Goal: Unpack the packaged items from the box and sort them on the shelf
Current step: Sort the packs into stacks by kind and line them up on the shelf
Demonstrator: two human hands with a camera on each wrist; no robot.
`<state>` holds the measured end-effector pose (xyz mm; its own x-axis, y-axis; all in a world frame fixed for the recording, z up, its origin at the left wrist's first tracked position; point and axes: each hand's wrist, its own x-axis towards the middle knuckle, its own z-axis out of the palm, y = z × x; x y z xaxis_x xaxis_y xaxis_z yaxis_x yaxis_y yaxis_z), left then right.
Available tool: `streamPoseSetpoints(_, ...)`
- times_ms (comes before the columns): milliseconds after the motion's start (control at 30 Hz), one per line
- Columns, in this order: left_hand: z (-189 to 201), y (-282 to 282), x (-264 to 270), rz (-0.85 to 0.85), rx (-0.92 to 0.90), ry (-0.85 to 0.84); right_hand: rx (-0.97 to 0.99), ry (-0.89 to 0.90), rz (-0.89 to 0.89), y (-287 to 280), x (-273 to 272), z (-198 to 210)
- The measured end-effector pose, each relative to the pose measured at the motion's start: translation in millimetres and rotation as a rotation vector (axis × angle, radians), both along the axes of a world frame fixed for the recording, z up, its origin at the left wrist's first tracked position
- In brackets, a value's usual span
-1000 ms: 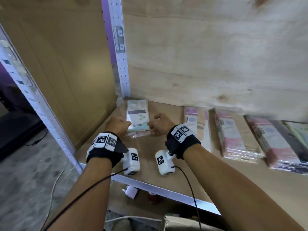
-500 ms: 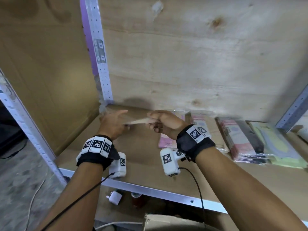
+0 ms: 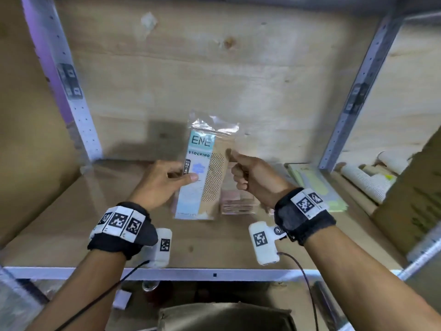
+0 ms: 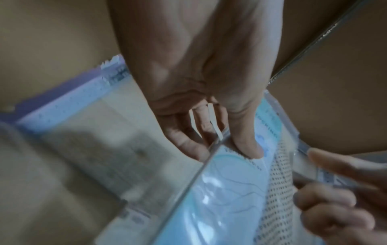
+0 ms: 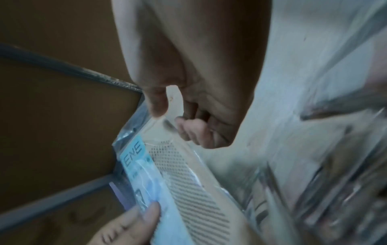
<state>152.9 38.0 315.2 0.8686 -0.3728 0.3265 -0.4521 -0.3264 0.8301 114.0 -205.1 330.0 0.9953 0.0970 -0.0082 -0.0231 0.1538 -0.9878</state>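
A clear-wrapped stocking packet point(image 3: 202, 173) with a light-blue label and a tan dotted stocking stands upright in the air above the shelf board point(image 3: 71, 223). My left hand point(image 3: 181, 176) grips its left edge, thumb on the blue label and fingers behind. My right hand point(image 3: 235, 158) pinches the right edge near the top. The left wrist view shows the left hand point(image 4: 226, 145) clamped on the packet point(image 4: 230, 190). In the right wrist view the right hand point(image 5: 169, 117) pinches the plastic rim of the packet point(image 5: 178, 174).
A stack of pink packets point(image 3: 236, 204) lies on the shelf behind the held one, with green packets point(image 3: 317, 185) further right. Metal uprights point(image 3: 71, 91) point(image 3: 353, 99) frame the bay. White rolls point(image 3: 367, 180) and a cardboard box point(image 3: 417, 199) stand at the right.
The packet lay flat at the shelf's back left corner under both hands. Both hands have lifted it, carried it right and turned it upright to face me.
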Motion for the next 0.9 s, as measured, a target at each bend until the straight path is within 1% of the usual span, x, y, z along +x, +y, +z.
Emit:
streamPoseSetpoints(67, -6.2, -17.9, -3.2, -0.056, -0.07, 0.091, -0.277, -0.063, -0.06, -13.1, -10.6, -13.4)
streamPoseSetpoints(100, -9.5, -25.9, -4.3, -0.076, -0.119, 0.146, -0.377, -0.078, -0.076, -17.9, -14.0, -19.7)
streamPoseSetpoints(167, -15.9, -39.8, -5.3, -0.09, -0.219, 0.272, -0.451, -0.079, -0.07, -24.8, -19.2, -31.2)
streamPoseSetpoints(267, -24.9, -54.0, -2.4, -0.073, -0.329, 0.417, -0.428, -0.092, -0.017, -33.5, -23.9, -45.8)
streamPoseSetpoints(400, -34.2, -64.8, 8.6, -0.087, -0.364, 0.494, -0.304, -0.097, 0.073, -48.2, -24.8, -55.4)
streamPoseSetpoints(500, -31.6, -64.0, 22.3, 0.021, -0.476, 0.494, -0.299, -0.109, 0.121, -61.4, -22.8, -56.8)
streamPoseSetpoints(633, -28.9, -53.5, 39.8, 0.131, -0.573, 0.455, -0.392, -0.054, 0.183, -72.1, -20.0, -60.5)
streamPoseSetpoints(733, -34.0, -47.3, 48.2, 0.2, -0.557, 0.422, -0.397, -0.001, 0.193, -75.3, -22.7, -60.8)
streamPoseSetpoints(900, -43.7, -41.3, 52.5, 0.195, -0.393, 0.442, -0.344, 0.015, 0.141, -81.6, -27.6, -60.2)
